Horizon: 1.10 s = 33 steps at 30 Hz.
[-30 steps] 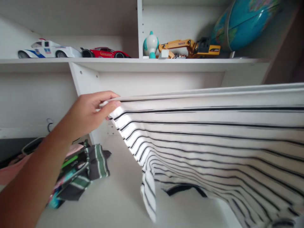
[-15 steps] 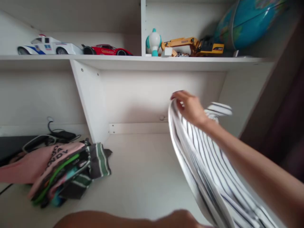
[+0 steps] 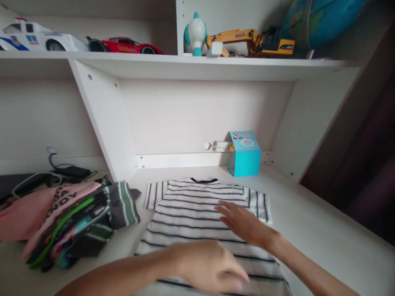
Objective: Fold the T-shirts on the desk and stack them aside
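Note:
A white T-shirt [image 3: 188,224] with dark stripes lies spread out, front or back up, on the white desktop, its dark-trimmed neck at the far side and both short sleeves out to the sides. My right hand [image 3: 239,220] is over its upper right part, fingers spread and palm down, with nothing held. Lower down, my left hand [image 3: 212,265] reaches across the shirt's lower middle. Its slightly bent fingers point right, blurred, with a gap between them and no cloth gripped. The shirt's bottom hem is partly out of view.
A pile of folded clothes [image 3: 77,218] sits at left, near a black adapter [image 3: 72,170]. A blue desk calendar [image 3: 247,162] stands at the back by a socket [image 3: 222,146]. Above, a shelf [image 3: 148,61] carries toy cars, a toy excavator [image 3: 247,41] and a globe [image 3: 324,24].
The striped T-shirt was held up by my raised right hand; now it lies flat on the desk. That hand has let go and come down, and the calendar is uncovered.

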### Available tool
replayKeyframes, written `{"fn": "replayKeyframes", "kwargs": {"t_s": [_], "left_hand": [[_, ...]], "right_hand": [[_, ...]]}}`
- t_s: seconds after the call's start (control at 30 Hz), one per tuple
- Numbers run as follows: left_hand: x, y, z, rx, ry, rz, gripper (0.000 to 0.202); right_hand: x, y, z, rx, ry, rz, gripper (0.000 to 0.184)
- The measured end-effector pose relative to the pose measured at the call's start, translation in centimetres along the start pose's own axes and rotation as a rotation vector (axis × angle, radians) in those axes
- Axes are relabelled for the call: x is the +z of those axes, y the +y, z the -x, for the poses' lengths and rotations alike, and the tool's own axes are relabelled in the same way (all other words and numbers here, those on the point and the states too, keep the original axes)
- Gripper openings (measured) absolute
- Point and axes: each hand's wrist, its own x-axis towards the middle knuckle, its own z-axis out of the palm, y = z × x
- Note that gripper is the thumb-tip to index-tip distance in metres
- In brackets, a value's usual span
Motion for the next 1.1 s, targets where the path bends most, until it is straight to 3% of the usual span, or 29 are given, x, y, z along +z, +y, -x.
{"fn": "replayKeyframes", "kwargs": {"t_s": [0.13, 0.2, 0.27, 0.37, 0.5, 0.63, 0.77, 0.9, 1.0, 1.1], "left_hand": [[-4.1, -8.1, 0.6, -0.488, 0.306, -0.243, 0.044], [-4.6, -11.8, 1.1, -0.664, 0.374, -0.345, 0.058], [-4.4, -14.6, 1.5, -0.749, 0.385, -0.401, 0.067], [-3.7, -16.6, 1.4, -0.800, 0.384, -0.402, 0.074], [-3.4, -16.8, -0.2, -0.891, 0.420, -0.398, 0.082], [-3.8, -16.5, -0.8, -0.910, 0.433, -0.374, 0.088], [-5.4, -17.7, 0.3, -0.874, 0.482, -0.417, 0.079], [-7.2, -20.6, 1.0, -0.958, 0.497, -0.424, 0.072], [-8.3, -22.3, 0.9, -0.970, 0.473, -0.385, 0.073], [-9.6, -23.1, 1.5, -0.953, 0.449, -0.356, 0.072]], "right_hand": [[4.5, 6.6, 4.0, 0.423, -0.032, 0.041, 0.061], [6.0, 8.6, 5.6, 0.501, -0.077, 0.029, 0.064], [6.7, 10.3, 6.4, 0.525, -0.121, 0.011, 0.065], [6.2, 13.0, 5.5, 0.565, -0.175, 0.001, 0.069], [4.9, 15.7, 1.8, 0.657, -0.186, 0.035, 0.068], [4.9, 13.4, -1.3, 0.605, -0.098, 0.062, 0.068], [6.9, 9.4, -2.0, 0.450, -0.073, 0.037, 0.066], [8.0, 9.9, -2.5, 0.459, -0.087, 0.023, 0.065], [7.0, 10.7, -3.4, 0.473, -0.084, 0.019, 0.064], [5.2, 7.9, -3.2, 0.448, -0.070, 0.019, 0.063]]}}
